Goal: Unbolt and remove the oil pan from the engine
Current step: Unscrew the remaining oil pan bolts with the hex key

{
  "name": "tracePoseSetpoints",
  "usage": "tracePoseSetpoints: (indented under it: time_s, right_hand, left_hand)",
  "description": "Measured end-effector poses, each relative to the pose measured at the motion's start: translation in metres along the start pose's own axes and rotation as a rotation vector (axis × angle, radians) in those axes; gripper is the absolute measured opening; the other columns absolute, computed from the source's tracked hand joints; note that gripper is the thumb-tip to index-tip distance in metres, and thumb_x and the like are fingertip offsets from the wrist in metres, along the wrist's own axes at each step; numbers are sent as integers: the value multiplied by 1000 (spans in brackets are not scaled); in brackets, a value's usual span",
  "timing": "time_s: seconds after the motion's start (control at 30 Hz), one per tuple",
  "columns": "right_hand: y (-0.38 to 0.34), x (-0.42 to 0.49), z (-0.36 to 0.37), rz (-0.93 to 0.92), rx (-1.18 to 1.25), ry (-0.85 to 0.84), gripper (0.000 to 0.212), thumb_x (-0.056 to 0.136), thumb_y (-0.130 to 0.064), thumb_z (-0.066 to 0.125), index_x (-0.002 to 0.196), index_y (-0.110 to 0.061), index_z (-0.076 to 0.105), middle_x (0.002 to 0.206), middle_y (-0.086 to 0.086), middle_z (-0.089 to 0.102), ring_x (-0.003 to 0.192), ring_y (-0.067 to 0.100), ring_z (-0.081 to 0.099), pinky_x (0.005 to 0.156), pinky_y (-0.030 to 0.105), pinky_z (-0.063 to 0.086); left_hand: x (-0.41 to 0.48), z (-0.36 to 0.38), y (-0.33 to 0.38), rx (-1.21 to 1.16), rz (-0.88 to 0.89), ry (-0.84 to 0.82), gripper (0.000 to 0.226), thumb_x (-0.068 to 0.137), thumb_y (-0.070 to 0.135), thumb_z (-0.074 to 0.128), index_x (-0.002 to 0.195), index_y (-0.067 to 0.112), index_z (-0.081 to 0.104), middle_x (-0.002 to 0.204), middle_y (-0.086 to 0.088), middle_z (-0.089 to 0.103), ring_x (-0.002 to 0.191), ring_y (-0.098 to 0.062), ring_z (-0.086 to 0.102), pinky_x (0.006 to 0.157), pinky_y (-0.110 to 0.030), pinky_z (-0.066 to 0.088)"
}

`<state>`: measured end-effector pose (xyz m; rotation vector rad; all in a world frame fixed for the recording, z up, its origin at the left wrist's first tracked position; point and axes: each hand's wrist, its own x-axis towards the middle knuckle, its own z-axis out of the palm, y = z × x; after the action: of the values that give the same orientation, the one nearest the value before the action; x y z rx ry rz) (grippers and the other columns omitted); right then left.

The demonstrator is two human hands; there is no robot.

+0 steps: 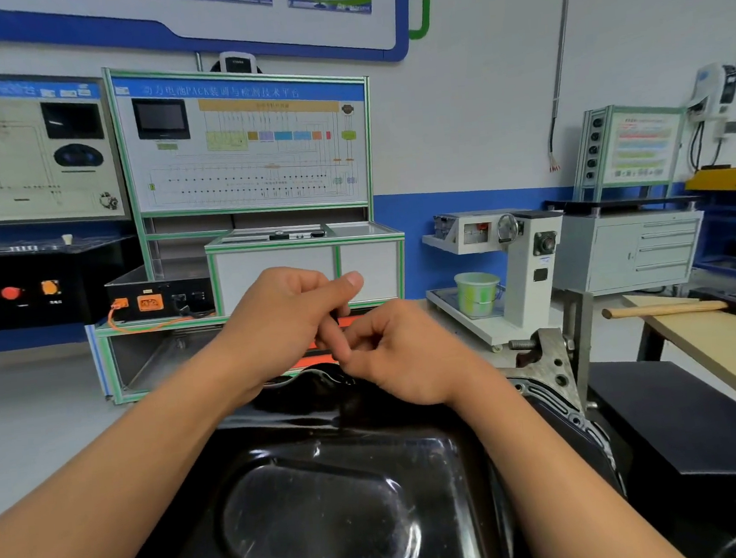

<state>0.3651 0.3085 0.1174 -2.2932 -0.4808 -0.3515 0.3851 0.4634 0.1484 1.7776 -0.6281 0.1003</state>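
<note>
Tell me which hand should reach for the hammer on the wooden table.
Right, probably. The hammer lies on the table at the person's right, and the right hand is nearer it; the left hand would have to cross over it.

Glossy black oil pan [331, 502]; pale green bucket [476, 293]; blue wall band [412, 249].

Left hand [286, 325], right hand [403, 359] curled, fingertips [332, 345] touching.

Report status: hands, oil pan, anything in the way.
Left hand and right hand together above pan's far edge, fingers curled; contents unclear. Oil pan sitting on engine. Nothing lying on pan; hammer off on right table.
</note>
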Motion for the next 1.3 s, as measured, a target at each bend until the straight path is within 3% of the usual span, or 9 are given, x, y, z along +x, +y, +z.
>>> tracePoseSetpoints:
  time_s: [0.1, 0.3, 0.37, 0.43, 0.6, 0.7, 1.03, 1.2, 1.3]
  right_hand:
    - [1, -1, 1, -15, 9, -2, 25, 88, -20, 70, 72, -1, 69, 63, 22, 49, 56, 14, 33, 57, 30, 34]
    - [3, -2, 0, -32, 39, 98, 35, 90, -23, 73, 61, -4, 66, 59, 21, 58, 52, 12, 42, 54, 31, 40]
    - [4, -2, -1, -19, 40, 120, 37, 89, -19, 74, 56, -7, 63, 49, 9, 50, 48, 10, 39, 52, 29, 38]
    - [4, -2, -1, -10, 33, 138, 39, 88, -18, 75, 52, -13, 61, 47, -1, 48, 46, 9, 38, 51, 26, 37]
    - [3, -4, -2, -23, 44, 138, 30, 87, -18, 75, 66, 2, 69, 57, 21, 58, 52, 13, 43, 52, 34, 40]
    - [2, -5, -2, -19, 43, 139, 30, 87, -16, 75, 64, 0, 68, 52, 10, 53, 50, 12, 41, 53, 30, 39]
    - [1, -6, -3, -31, 33, 109, 29, 88, -16, 73, 65, 1, 69, 62, 23, 63, 52, 16, 46, 53, 36, 42]
    - [-1, -5, -2, -25, 22, 101, 29, 85, -14, 74, 57, -19, 66, 64, 19, 65, 54, 13, 46, 54, 31, 42]
    - [-2, -5, -3, -58, 36, 78, 21, 86, -11, 73, 66, -17, 71, 63, 16, 65, 57, 16, 49, 58, 37, 48]
  left_hand:
    - [2, 0, 1, -32, -65, 18, 38, 97, 31, 52, 72, 5, 61, 49, -20, 63, 41, -12, 49, 44, -15, 40]
    - [-1, -13, 3, -422, -265, -322, 37, 91, 31, 47, 97, 0, 67, 91, -27, 73, 66, -21, 57, 65, -30, 37]
    - [-1, -17, 3, -453, -281, -420, 43, 87, 32, 46, 108, 0, 64, 104, -25, 72, 74, -19, 59, 66, -28, 39]
    - [0, -19, 2, -466, -286, -449, 45, 86, 30, 45, 112, -2, 63, 108, -25, 71, 78, -19, 58, 67, -27, 41]
    - [0, -23, 0, -485, -285, -499, 41, 81, 25, 51, 109, 1, 67, 114, -26, 69, 79, -18, 59, 65, -25, 45]
    - [0, -27, -1, -497, -289, -540, 37, 76, 25, 61, 105, 5, 74, 117, -24, 69, 83, -17, 61, 67, -26, 44]
    - [0, -28, -1, -468, -279, -548, 34, 68, 21, 79, 101, 11, 75, 109, -17, 72, 80, -17, 65, 61, -23, 46]
    - [0, -21, 2, -346, -250, -485, 52, 38, 33, 100, 78, 16, 72, 78, -15, 71, 57, -14, 58, 43, -18, 40]
    - [0, -13, 2, -224, -233, -346, 45, 50, 39, 95, 67, 17, 60, 62, -13, 66, 46, -12, 49, 36, -16, 31]
